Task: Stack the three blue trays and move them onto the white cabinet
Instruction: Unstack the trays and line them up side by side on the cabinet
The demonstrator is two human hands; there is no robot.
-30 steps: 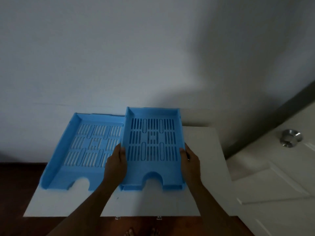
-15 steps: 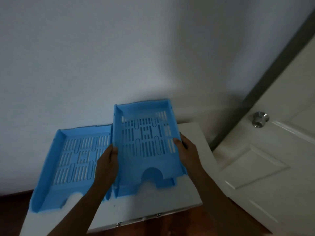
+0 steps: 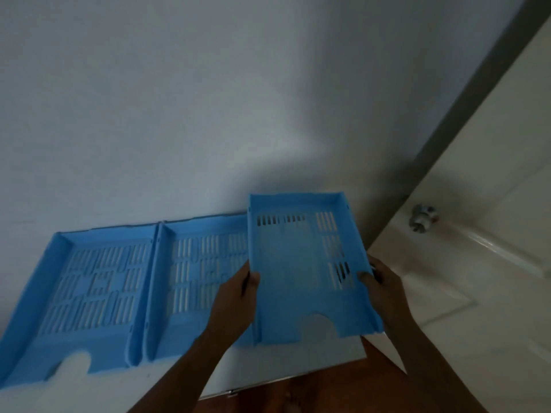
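currently: right tray raised, clamped at its sides by left hand and right hand, overlapping the middle tray; left tray beside the middle tray on white cabinet.

both hands grip raised blue tray beside two trays

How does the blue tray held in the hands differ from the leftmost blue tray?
The held tray is gripped on its sides by the left hand and right hand; the leftmost tray is untouched. The held tray overlaps the middle tray; the leftmost tray lies beside it on the white surface. Both are blue, slotted, with a notched front.
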